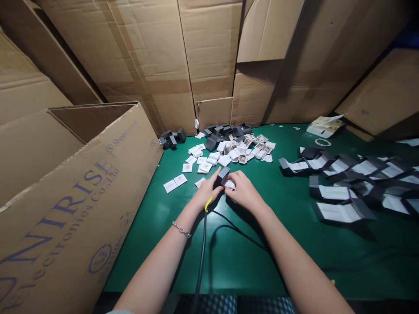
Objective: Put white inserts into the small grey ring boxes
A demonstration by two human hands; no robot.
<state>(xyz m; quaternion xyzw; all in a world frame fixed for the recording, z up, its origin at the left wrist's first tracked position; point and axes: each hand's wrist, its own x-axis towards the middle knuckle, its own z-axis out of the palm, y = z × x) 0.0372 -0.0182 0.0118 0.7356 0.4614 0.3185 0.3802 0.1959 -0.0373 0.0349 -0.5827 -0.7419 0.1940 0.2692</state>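
Observation:
At the middle of the green table [242, 253], my left hand [207, 191] grips a small dark grey box [224, 172] that is tilted up. My right hand [244, 189] is closed around the box's right side, with its fingers on a white piece [229, 184]. Whether that piece is a folded card or the box's white lining, I cannot tell. A yellow strip [208, 203] lies by my left thumb, above a black cable [202, 248]. Just beyond my hands are scattered small white folded cards [204, 167].
Dark grey boxes [225, 131] and white inserts [242, 150] are heaped at the back. Several opened boxes with white linings [340, 211] cover the right side. A large carton [98, 205] stands at left; cardboard walls [147, 52] close off the back.

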